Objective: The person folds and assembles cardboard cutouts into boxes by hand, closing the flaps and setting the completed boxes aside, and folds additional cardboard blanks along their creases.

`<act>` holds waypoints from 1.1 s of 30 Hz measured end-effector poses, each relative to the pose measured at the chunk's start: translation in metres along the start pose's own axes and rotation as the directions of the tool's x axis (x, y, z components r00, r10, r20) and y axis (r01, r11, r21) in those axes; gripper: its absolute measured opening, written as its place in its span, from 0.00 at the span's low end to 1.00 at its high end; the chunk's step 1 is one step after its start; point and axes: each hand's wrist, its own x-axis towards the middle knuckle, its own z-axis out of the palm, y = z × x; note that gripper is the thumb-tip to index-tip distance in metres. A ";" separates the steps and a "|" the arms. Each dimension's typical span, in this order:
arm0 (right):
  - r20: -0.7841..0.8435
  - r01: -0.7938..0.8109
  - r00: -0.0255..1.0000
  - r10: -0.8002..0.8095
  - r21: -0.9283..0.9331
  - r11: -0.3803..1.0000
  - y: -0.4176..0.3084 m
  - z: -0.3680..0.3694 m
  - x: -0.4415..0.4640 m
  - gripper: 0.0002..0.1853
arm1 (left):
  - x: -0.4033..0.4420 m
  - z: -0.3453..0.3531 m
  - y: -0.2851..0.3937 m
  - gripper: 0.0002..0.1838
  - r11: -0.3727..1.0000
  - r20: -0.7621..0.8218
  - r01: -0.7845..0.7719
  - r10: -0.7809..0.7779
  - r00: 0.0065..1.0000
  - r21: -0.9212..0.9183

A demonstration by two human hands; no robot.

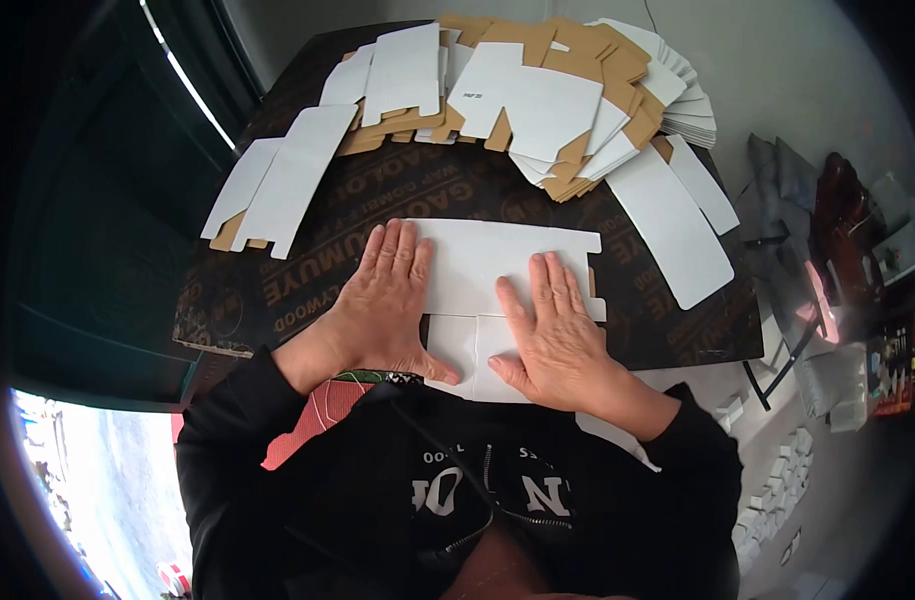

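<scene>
A white cardboard box blank (477, 262) lies flat at the near edge of the dark table, its notched end to the right. My left hand (382, 300) lies flat over its left end, fingers stretched out and the thumb on the lower panel. On the right part of the same blank rests my right hand (557, 330), palm down, with the fingers extended and the thumb apart. A crease line runs across the blank between the hands. Part of each end is hidden under my hands.
Along the far side of the dark printed table (417, 185) spreads a pile of white and brown box blanks (537, 100). Folded blanks lie at the left (312, 150) and right (672, 225). Many small white boxes (772, 495) stand on the floor at right.
</scene>
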 end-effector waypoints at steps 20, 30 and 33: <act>0.057 -0.067 0.995 0.078 -0.166 0.984 0.031 -0.018 -0.029 0.37 | -0.004 0.017 0.002 0.83 0.998 -0.077 0.045 -0.041 0.996 0.043; -0.121 0.137 0.984 -0.133 0.023 0.990 0.007 -0.001 -0.040 0.39 | -0.013 -0.014 0.012 0.58 0.993 -0.092 -0.052 0.042 0.995 -0.105; -0.151 0.126 0.981 -0.123 0.011 0.992 0.007 0.002 -0.037 0.40 | -0.018 -0.022 0.029 0.46 0.966 -0.044 -0.122 0.115 0.992 -0.228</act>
